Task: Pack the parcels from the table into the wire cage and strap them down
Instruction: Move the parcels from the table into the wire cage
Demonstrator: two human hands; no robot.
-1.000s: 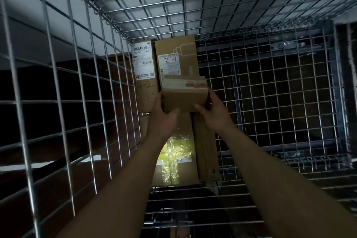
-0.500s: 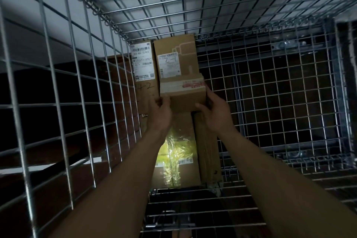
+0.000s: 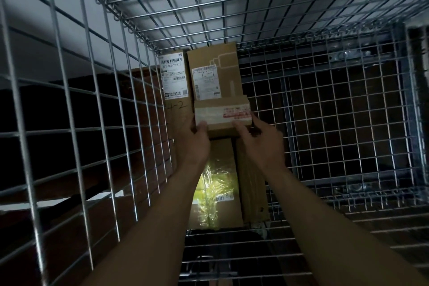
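Observation:
I look down into the wire cage (image 3: 336, 109). A small cardboard box (image 3: 222, 114) with a white and red label is held between my left hand (image 3: 197, 144) and my right hand (image 3: 260, 144), low over the parcels stacked along the cage's left wall. Behind it stands a tall carton marked "2-1" (image 3: 213, 69). Against the mesh is a carton with a barcode label (image 3: 174, 81) marked "4-2". Under my wrists lies a box with yellow plastic wrap (image 3: 216, 193), with a narrow brown carton (image 3: 253, 188) beside it.
The cage's right half shows bare mesh floor (image 3: 348, 146). The left mesh wall (image 3: 92, 123) stands close to the stacked parcels. The near mesh edge (image 3: 243, 251) runs under my forearms. Beyond the mesh the surroundings are dark.
Both hands have carried the small box farther forward and down toward the back cartons. My fingers have shifted to the box's near edge.

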